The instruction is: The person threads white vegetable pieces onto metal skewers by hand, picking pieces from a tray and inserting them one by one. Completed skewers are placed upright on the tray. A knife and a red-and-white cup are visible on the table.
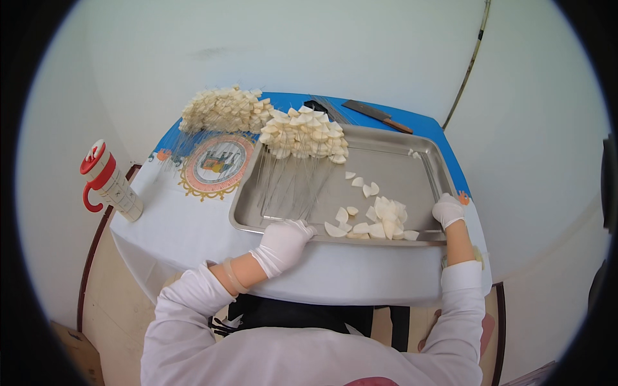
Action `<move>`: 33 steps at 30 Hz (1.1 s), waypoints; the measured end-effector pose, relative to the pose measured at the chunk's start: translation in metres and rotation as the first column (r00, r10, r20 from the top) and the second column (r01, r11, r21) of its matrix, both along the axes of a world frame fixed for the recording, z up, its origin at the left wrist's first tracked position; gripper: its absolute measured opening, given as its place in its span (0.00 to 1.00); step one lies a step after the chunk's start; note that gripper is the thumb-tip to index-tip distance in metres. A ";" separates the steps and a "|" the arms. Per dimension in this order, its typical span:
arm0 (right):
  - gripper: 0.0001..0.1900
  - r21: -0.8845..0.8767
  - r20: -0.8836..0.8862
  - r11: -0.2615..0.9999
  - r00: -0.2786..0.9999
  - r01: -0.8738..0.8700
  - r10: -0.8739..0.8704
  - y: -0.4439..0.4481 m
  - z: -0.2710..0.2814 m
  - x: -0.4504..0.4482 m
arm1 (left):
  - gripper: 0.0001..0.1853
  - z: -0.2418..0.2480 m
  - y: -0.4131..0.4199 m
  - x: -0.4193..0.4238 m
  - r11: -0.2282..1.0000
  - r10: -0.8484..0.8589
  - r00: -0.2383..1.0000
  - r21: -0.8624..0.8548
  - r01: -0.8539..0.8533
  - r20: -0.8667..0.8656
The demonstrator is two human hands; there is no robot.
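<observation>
A large stainless-steel tray (386, 161) lies in front of me. My left hand (286, 243), in a white glove, is closed over its front rim. My right hand (448, 211), gloved too, grips the right rim near the front corner. In the tray's front right part is a loose heap of pale, wedge-shaped slices (386, 214), probably a cut vegetable, with several strays around it. A pile of similar pieces on thin metal skewers (304, 135) rests at the tray's back left, skewer ends pointing towards me. A few thin skewers (431, 173) lie along the right inner side.
A bigger pile of skewered pieces (224, 111) sits behind the tray at left. A cleaver with a wooden handle (374, 113) and loose skewers (333, 108) lie at the back. On the left stands a red-and-white tumbler (111, 181). The wall (309, 48) borders the table's far side.
</observation>
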State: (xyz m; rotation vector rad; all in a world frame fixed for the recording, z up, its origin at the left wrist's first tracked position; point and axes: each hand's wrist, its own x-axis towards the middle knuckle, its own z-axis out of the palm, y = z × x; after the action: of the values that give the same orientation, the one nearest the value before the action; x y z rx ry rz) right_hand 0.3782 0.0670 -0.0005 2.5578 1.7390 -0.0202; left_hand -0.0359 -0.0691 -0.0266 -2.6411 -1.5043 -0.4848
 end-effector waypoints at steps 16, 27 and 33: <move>0.15 0.598 -0.744 0.797 0.429 0.085 0.512 -0.049 0.043 -0.057 | 0.22 0.088 0.004 0.046 0.963 -0.150 0.944 -0.173 0.207 0.293; 0.13 0.941 -0.207 0.334 0.687 -0.055 0.697 -0.040 0.005 -0.077 | 0.32 0.054 0.110 0.147 0.951 -0.060 0.995 -0.309 0.033 -0.076; 0.12 0.937 -0.216 0.345 0.699 -0.046 0.681 -0.047 0.007 -0.082 | 0.27 0.049 0.123 0.171 0.853 -0.156 0.985 -0.513 0.099 -0.068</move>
State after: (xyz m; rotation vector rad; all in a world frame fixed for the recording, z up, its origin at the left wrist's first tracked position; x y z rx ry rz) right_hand 0.2963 0.0202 0.0069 2.7233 3.4273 0.2184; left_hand 0.1347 0.0536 0.0225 -3.1090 -1.6102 0.0748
